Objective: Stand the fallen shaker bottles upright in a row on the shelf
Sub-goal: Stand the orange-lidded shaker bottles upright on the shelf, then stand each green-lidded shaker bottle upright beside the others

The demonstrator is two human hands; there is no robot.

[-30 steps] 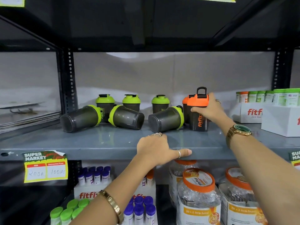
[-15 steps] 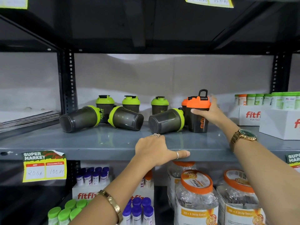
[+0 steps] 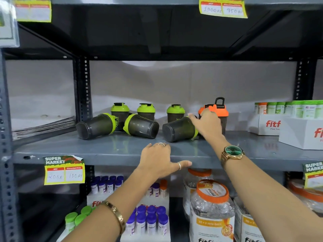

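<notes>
Three dark shaker bottles with green lids lie on their sides on the grey shelf point(image 3: 111, 149): a left one point(image 3: 96, 125), a middle one point(image 3: 141, 126) and a right one point(image 3: 178, 129). Behind them three green-lidded shakers stand upright point(image 3: 120, 110) point(image 3: 146, 110) point(image 3: 175, 111). An orange-lidded shaker point(image 3: 222, 110) stands upright at the right, with a second orange lid just behind it. My right hand point(image 3: 207, 124) hovers with fingers spread over the lid end of the right fallen shaker, hiding that lid. My left hand point(image 3: 157, 159) rests on the shelf's front edge, holding no bottle.
White boxes of green-capped tubes point(image 3: 297, 123) stand on the shelf's right end. Stacked flat sheets point(image 3: 43, 126) lie at the left behind an upright post point(image 3: 83, 88). Below are tube boxes point(image 3: 146, 220) and orange-lidded jars point(image 3: 212, 206). A price tag point(image 3: 64, 170) hangs on the edge.
My right hand has let go of the orange-lidded shaker, which stands upright, and has moved left over the right fallen shaker. My left hand stays on the shelf edge.
</notes>
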